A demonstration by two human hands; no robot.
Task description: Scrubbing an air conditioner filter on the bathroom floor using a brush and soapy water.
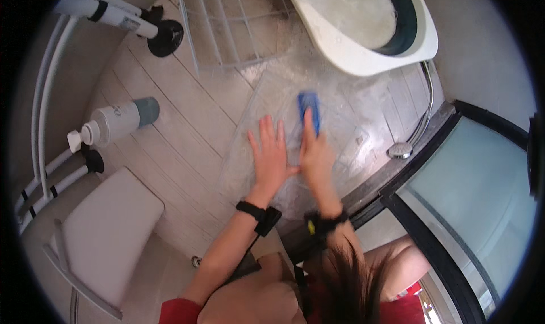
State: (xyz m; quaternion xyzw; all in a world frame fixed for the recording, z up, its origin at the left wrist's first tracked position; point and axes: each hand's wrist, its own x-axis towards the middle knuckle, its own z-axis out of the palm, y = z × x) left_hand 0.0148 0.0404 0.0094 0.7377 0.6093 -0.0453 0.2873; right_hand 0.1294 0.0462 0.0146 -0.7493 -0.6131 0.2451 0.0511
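A clear plastic sheet or panel (236, 170) lies wet on the floor in front of me. My left hand (269, 160) rests flat on it with the fingers spread and nothing held. Beside it, my right hand (318, 155) grips a blue scrubbing brush or sponge (308, 104), its index finger stretched along the top. The blue tool is against the panel; blur hides whether it has bristles. My left thumb reaches close to the right hand, and I cannot tell if they touch.
A white basin (340, 55) of cloudy water stands at the top right, next to a clear ribbed plastic bin (230, 30). A pump bottle (115, 121) lies left, near white rods with a black suction cup (165, 38). A shower head (400, 150) rests near the framed glass door (468, 175).
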